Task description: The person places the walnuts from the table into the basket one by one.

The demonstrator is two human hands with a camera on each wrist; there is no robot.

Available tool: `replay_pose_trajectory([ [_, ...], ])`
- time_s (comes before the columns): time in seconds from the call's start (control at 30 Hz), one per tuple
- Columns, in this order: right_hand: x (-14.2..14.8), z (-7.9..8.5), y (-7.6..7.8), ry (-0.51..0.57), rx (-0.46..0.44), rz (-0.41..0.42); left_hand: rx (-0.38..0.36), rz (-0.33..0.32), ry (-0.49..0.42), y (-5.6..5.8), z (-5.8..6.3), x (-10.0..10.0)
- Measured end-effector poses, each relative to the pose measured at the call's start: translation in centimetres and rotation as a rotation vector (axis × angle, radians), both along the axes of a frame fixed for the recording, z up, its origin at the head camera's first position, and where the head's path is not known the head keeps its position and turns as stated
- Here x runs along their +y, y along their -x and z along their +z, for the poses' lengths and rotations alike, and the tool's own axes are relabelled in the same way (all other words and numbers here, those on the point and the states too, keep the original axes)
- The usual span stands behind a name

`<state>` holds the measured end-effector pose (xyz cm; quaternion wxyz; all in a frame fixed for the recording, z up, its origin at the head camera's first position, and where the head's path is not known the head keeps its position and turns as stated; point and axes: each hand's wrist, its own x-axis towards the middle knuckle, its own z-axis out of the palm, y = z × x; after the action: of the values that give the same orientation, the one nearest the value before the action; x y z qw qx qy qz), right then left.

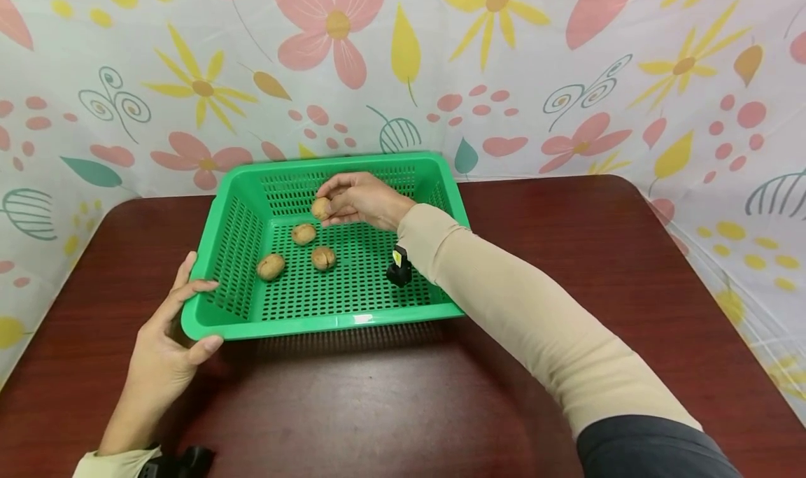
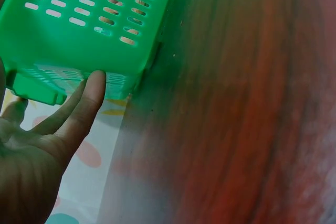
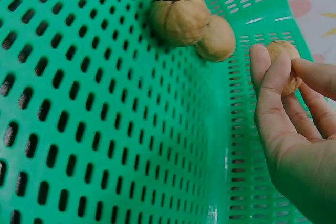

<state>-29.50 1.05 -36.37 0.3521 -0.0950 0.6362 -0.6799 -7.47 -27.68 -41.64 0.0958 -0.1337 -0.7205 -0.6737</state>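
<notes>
In the head view my right hand (image 1: 368,201) pinches a walnut (image 1: 322,208) between thumb and fingertips, above the far part of a green plastic basket (image 1: 352,318). The right wrist view shows the held walnut (image 3: 286,66) beside the perforated wall. Three more walnuts lie on the basket floor: one at the left (image 1: 271,266), a cracked walnut (image 1: 324,257) in the middle, and another walnut (image 1: 304,234) behind them. My left hand (image 1: 165,341) holds the basket's near left corner, a finger over the rim and the thumb at the front edge.
The basket stands on a dark red-brown table (image 1: 352,401), near its back edge. Behind hangs a white cloth (image 1: 403,65) printed with flowers and leaves. A black wrist camera (image 1: 399,268) on my right arm is over the basket.
</notes>
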Motion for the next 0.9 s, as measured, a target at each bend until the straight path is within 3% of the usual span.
replay_pose_trajectory([
  [0.33, -0.4, -0.9, 0.0, -0.099, -0.056, -0.033, 0.028, -0.018, -0.021, 0.2, 0.0, -0.2],
  [0.57, -0.7, -1.6, 0.1, -0.17, -0.043, -0.018, 0.028, -0.031, -0.044, 0.1, 0.0, -0.1],
  [0.9, -0.8, -1.4, -0.2, -0.23, -0.049, -0.027, 0.015, -0.039, -0.037, 0.1, 0.0, -0.1],
])
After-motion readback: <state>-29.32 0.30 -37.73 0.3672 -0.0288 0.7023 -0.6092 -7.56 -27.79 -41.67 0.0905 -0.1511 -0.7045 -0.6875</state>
